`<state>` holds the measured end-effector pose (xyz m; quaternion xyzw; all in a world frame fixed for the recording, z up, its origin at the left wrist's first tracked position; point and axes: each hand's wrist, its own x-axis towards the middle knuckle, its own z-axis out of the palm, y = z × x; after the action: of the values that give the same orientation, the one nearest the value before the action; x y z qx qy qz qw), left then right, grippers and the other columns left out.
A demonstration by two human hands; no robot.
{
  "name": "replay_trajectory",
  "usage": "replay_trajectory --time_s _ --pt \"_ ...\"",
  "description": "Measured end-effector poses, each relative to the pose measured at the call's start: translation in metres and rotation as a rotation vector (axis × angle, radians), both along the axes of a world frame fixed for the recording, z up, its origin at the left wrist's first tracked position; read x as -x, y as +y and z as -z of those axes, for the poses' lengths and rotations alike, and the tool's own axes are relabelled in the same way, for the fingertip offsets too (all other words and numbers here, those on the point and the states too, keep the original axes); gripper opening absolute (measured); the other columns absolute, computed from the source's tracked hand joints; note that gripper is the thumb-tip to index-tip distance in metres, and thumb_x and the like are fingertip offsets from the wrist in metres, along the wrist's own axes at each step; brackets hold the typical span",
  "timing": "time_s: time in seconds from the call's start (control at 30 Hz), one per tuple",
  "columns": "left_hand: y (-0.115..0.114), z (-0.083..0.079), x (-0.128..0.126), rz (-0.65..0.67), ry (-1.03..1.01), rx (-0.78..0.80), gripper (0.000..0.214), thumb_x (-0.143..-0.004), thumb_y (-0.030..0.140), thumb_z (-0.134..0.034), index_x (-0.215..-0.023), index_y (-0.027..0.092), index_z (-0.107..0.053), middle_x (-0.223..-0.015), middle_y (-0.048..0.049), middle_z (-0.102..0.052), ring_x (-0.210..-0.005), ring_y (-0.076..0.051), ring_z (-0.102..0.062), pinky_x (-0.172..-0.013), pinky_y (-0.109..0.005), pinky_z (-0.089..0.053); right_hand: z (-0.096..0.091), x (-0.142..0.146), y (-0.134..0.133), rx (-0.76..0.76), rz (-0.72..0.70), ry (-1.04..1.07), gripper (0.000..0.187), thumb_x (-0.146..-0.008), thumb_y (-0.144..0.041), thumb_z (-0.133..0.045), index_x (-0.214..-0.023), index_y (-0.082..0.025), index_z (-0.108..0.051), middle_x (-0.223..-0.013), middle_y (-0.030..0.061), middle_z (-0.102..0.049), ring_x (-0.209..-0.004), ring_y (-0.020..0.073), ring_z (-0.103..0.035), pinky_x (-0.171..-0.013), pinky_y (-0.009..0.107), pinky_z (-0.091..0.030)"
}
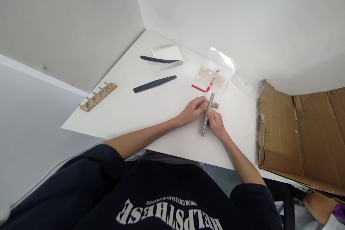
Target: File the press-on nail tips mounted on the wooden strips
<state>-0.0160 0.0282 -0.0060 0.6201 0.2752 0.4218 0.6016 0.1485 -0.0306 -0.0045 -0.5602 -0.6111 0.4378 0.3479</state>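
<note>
My right hand (215, 122) grips a long grey nail file (207, 115), which stands on edge and slants across in front of my fingers. Close against the file's other side, my left hand (194, 110) is closed, thumb and fingers pinched together; what they hold is hidden behind the file. A small brown-and-gold piece (215, 105) shows just past the file, by my left fingertips. Whether it touches them I cannot tell. Beyond my hands lies a clear plastic case (208, 76) of pale nail tips, with a red strip (199, 88) across it.
Two dark nail files (155, 84) lie left of centre, one on a clear packet (168, 52) of white strips. A wooden strip with several metal clips (98, 97) sits at the left edge. Clear packaging (246, 84) and an open cardboard box (302, 136) stand at the right.
</note>
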Motion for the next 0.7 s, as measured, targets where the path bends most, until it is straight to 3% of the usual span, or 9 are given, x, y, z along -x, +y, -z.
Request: replay_trajectory --time_s 0.2,0.4,0.7 --pt "-0.0002 -0.0014 0.0000 -0.033 0.027 0.015 0.029 -0.104 0.043 -0.050 -0.086 0.020 -0.049 -0.062 0.0055 -0.045 -0.056 -0.012 -0.041 -0.058 -0.027 -0.036 -0.0015 -0.0009 -0.0006 0.005 -0.043 -0.041 0.056 -0.103 -0.070 -0.036 -0.075 -0.023 -0.051 -0.055 -0.0015 -0.057 -0.050 0.0164 -0.054 -0.054 0.031 -0.041" --pt "-0.0019 -0.0005 0.0010 -0.044 0.153 -0.086 0.024 -0.104 0.035 -0.049 -0.086 0.020 -0.052 -0.070 0.0022 -0.052 -0.068 -0.015 -0.047 -0.068 -0.029 -0.041 0.0004 0.0009 -0.0012 -0.002 0.015 -0.006 0.056 -0.103 -0.070 -0.037 -0.075 -0.023 -0.049 -0.056 -0.0010 -0.056 -0.050 0.0160 -0.053 -0.053 0.031 -0.042" --pt "-0.0034 -0.0001 0.0001 -0.034 0.077 -0.062 0.025 -0.104 0.036 -0.050 -0.085 0.020 -0.051 -0.071 0.0025 -0.052 -0.065 -0.014 -0.046 -0.066 -0.029 -0.040 -0.0016 0.0022 -0.0002 -0.016 0.042 0.019 0.057 -0.102 -0.071 -0.038 -0.072 -0.023 -0.047 -0.056 -0.0021 -0.050 -0.048 0.0145 -0.047 -0.050 0.030 -0.039"
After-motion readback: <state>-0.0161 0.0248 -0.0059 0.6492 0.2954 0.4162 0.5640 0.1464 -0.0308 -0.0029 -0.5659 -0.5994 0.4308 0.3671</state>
